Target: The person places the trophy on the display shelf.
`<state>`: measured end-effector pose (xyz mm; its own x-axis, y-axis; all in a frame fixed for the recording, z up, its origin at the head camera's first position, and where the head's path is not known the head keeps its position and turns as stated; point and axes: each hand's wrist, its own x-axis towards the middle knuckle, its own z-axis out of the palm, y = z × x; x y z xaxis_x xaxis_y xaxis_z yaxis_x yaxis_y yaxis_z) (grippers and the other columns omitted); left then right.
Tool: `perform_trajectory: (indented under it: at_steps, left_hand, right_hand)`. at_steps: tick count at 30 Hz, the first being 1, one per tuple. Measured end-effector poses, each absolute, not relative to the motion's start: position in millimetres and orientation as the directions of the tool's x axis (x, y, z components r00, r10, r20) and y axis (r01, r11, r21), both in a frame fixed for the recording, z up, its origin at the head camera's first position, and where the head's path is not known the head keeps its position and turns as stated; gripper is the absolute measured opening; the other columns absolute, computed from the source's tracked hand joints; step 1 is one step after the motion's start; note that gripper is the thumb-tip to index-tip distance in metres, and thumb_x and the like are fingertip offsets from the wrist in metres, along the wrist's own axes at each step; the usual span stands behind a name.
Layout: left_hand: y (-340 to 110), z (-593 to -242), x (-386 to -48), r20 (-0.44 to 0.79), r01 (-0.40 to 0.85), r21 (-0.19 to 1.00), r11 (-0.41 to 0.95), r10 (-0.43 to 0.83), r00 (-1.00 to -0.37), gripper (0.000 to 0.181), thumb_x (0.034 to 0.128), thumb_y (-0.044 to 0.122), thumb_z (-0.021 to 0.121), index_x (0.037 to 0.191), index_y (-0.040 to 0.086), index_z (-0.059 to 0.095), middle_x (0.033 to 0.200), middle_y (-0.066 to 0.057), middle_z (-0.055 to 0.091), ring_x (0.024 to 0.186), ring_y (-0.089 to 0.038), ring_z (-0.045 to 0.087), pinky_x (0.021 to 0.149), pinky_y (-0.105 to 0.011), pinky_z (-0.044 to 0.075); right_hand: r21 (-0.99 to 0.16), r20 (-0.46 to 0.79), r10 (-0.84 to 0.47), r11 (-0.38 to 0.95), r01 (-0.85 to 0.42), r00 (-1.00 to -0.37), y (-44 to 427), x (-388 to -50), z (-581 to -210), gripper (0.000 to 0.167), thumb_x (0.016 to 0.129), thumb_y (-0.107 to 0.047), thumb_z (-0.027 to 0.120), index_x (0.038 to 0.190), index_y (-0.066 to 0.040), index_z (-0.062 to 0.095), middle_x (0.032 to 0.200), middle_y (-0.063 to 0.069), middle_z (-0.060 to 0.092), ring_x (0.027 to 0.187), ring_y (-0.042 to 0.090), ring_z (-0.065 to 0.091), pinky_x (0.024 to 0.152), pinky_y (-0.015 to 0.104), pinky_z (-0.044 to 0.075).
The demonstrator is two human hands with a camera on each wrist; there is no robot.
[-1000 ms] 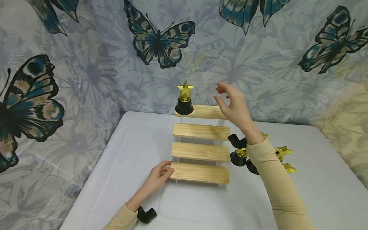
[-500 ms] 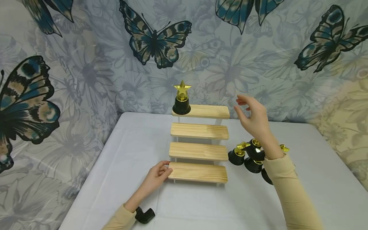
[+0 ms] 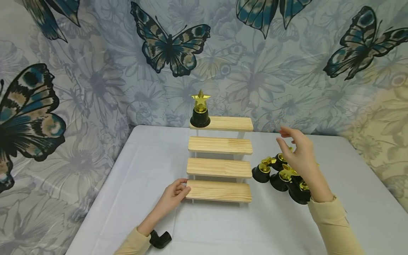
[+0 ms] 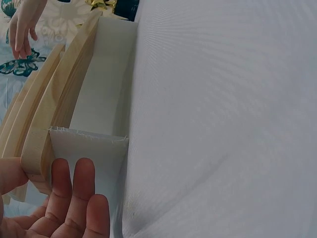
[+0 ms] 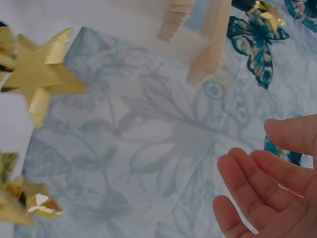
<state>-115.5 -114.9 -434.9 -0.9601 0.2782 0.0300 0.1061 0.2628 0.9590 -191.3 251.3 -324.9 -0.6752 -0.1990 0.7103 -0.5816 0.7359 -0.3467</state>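
A four-tier wooden shelf [image 3: 219, 168] stands on the white table, and a gold star trophy [image 3: 200, 117] is upright at the left end of its top tier. My left hand [image 3: 173, 194] grips the left end of the lowest tier; in the left wrist view the thumb lies on one side of the board [image 4: 37, 148] and the fingers on the other. Over the group of black-based star trophies [image 3: 262, 173] at the right, my right hand [image 3: 298, 150] hovers with relaxed fingers and holds nothing. It partly hides the trophies behind it.
White cloth covers the table [image 3: 143, 156]. Behind it hangs a floral backdrop with butterflies [image 3: 170, 47]. A black band-like piece [image 3: 160, 239] is at the left wrist. Gold stars [image 5: 42, 74] show at the left of the right wrist view.
My right hand has moved from beside the top tier rightward and down to above the trophies. My left hand keeps its grip on the lowest tier. The head view has shifted slightly.
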Motion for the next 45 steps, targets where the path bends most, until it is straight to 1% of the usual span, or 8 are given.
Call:
perform_trajectory:
  at_steps: [7, 13, 17, 20, 26, 34, 38, 45]
  left_hand:
    - [-115.3, -434.6, -115.0, 0.024, 0.098, 0.959, 0.266, 0.269, -0.963, 0.034, 0.0954, 0.007, 0.052, 0.123, -0.013, 0.045, 0.08, -0.009, 0.06, 0.064, -0.029, 0.056, 0.057, -0.024, 0.045]
    - [-116.1, -435.1, -115.1, 0.018, 0.095, 0.958, 0.272, 0.272, -0.962, 0.034, 0.0955, 0.007, 0.052, 0.123, -0.013, 0.045, 0.079, -0.007, 0.059, 0.063, -0.028, 0.054, 0.056, -0.021, 0.042]
    - [-116.2, -435.9, -115.1, 0.016, 0.094, 0.958, 0.273, 0.276, -0.961, 0.035, 0.0958, 0.007, 0.051, 0.123, -0.013, 0.045, 0.079, -0.007, 0.059, 0.063, -0.028, 0.054, 0.057, -0.022, 0.043]
    - [-115.9, -436.3, -115.1, 0.016, 0.093, 0.958, 0.271, 0.274, -0.962, 0.034, 0.0956, 0.007, 0.052, 0.123, -0.013, 0.045, 0.079, -0.007, 0.06, 0.064, -0.029, 0.055, 0.057, -0.022, 0.043]
    - [-115.7, -436.4, -115.1, 0.012, 0.088, 0.959, 0.268, 0.271, -0.962, 0.034, 0.0955, 0.007, 0.052, 0.123, -0.012, 0.045, 0.079, -0.008, 0.06, 0.063, -0.027, 0.054, 0.057, -0.022, 0.043]
    - [-116.9, -437.4, -116.5, 0.01, 0.084, 0.959, 0.269, 0.266, -0.964, 0.033, 0.0956, 0.007, 0.052, 0.122, -0.012, 0.046, 0.078, -0.009, 0.059, 0.06, -0.024, 0.051, 0.055, -0.021, 0.041]
    - [-116.6, -438.0, -116.5, 0.009, 0.083, 0.961, 0.264, 0.271, -0.963, 0.033, 0.0958, 0.007, 0.051, 0.122, -0.012, 0.046, 0.077, -0.009, 0.058, 0.06, -0.025, 0.051, 0.055, -0.021, 0.041]
    - [-115.3, -439.5, -117.6, 0.012, 0.086, 0.962, 0.26, 0.276, -0.961, 0.033, 0.0958, 0.007, 0.051, 0.122, -0.012, 0.045, 0.078, -0.009, 0.059, 0.061, -0.024, 0.052, 0.056, -0.021, 0.041]
  right_hand:
    - [-0.381, 0.678, -0.151, 0.765, -0.519, -0.72, 276.7, -174.6, -342.0, 0.038, 0.083, 0.007, 0.064, 0.12, 0.004, 0.057, 0.103, 0.02, 0.063, 0.091, 0.028, 0.056, 0.071, 0.03, 0.036]
    - [-0.418, 0.655, -0.101, 0.777, -0.47, -0.749, 296.6, -159.6, -349.9, 0.034, 0.083, 0.006, 0.063, 0.117, 0.004, 0.059, 0.101, 0.019, 0.064, 0.093, -0.006, 0.048, 0.071, 0.02, 0.035]
    - [-0.431, 0.639, -0.09, 0.78, -0.453, -0.764, 308.1, -151.8, -355.4, 0.03, 0.084, 0.005, 0.062, 0.114, 0.006, 0.06, 0.1, 0.02, 0.063, 0.092, -0.016, 0.043, 0.071, 0.017, 0.034]
    - [-0.425, 0.626, -0.093, 0.791, -0.439, -0.774, 316.1, -145.4, -360.1, 0.028, 0.084, 0.005, 0.063, 0.111, 0.006, 0.061, 0.099, 0.02, 0.063, 0.092, -0.017, 0.041, 0.071, 0.018, 0.035]
    - [-0.412, 0.599, -0.124, 0.8, -0.437, -0.791, 331.3, -133.6, -370.4, 0.027, 0.082, 0.004, 0.065, 0.108, 0.006, 0.062, 0.099, 0.02, 0.062, 0.094, -0.017, 0.041, 0.073, 0.013, 0.033]
    - [-0.389, 0.578, -0.159, 0.809, -0.442, -0.8, 343.9, -125.5, -385.1, 0.037, 0.073, 0.003, 0.074, 0.108, 0.005, 0.062, 0.1, 0.02, 0.062, 0.096, -0.017, 0.04, 0.073, 0.013, 0.033]
    - [-0.419, 0.532, -0.139, 0.814, -0.402, -0.835, 348.2, -121.3, -391.0, 0.039, 0.075, -0.002, 0.075, 0.111, 0.004, 0.061, 0.104, 0.02, 0.061, 0.096, -0.018, 0.039, 0.075, 0.012, 0.03]
    - [-0.43, 0.462, -0.112, 0.839, -0.333, -0.88, 353.5, -116.5, -397.3, 0.04, 0.078, -0.007, 0.074, 0.113, 0.005, 0.06, 0.104, 0.02, 0.06, 0.091, -0.015, 0.039, 0.071, 0.019, 0.034]
